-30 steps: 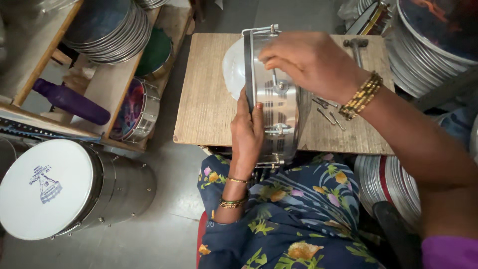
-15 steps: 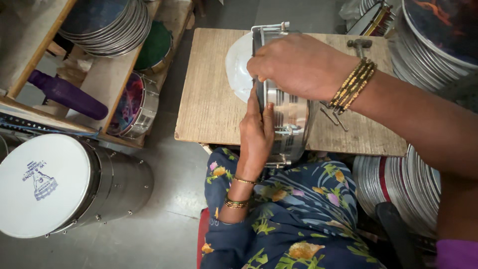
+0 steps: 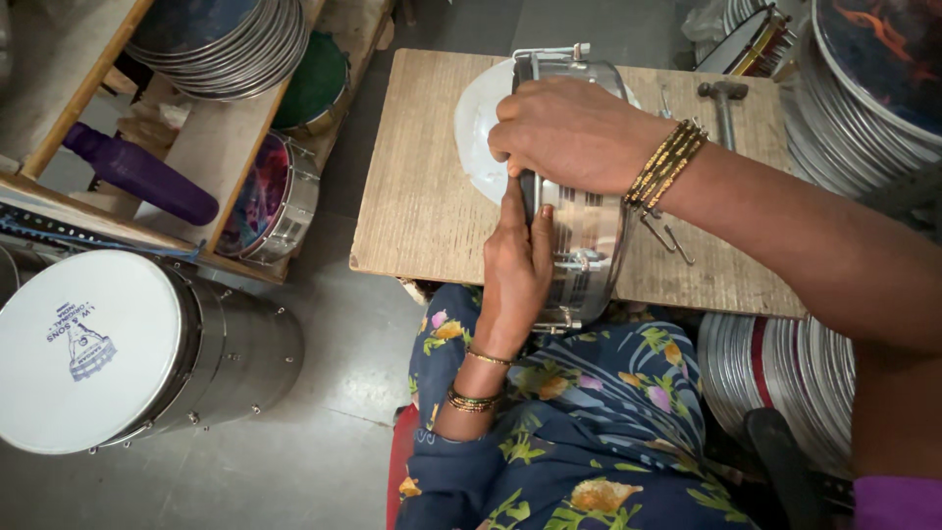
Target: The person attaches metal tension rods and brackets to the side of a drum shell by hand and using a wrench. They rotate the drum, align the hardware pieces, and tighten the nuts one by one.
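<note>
- Head view, setting: workshop floor of grey concrete, with a wooden board (image 3: pixel 422 216) serving as a low work surface across the person's lap and wooden shelving (image 3: pixel 93 108) at left.
- Metal drum shell (image 3: pixel 579 226): one, standing on edge on the board's near side, with a white drumhead (image 3: pixel 476 137) at its left face.
- Left hand (image 3: pixel 515 275): flat against the shell's left rim, fingers extended upward, bracing rather than clasping.
- Right hand (image 3: pixel 569 132): closed over the shell's top rim, gripping it from above.
- Hammer (image 3: pixel 724 103): one, on the board's far right, untouched.
- Metal hooks (image 3: pixel 662 236): at least two, loose beside the shell.
- Large steel drum (image 3: pixel 147 353): one, lying on the floor at left, white head facing up.
- Purple handle (image 3: pixel 142 175): one, on the shelf.
- Stacked rims (image 3: pixel 226 44): several piles, count unclear.
- Risk, judged: the shell, balanced on edge near the board's edge, could roll or tip toward the lap should either hand loosen; loose hooks could be knocked off.
</note>
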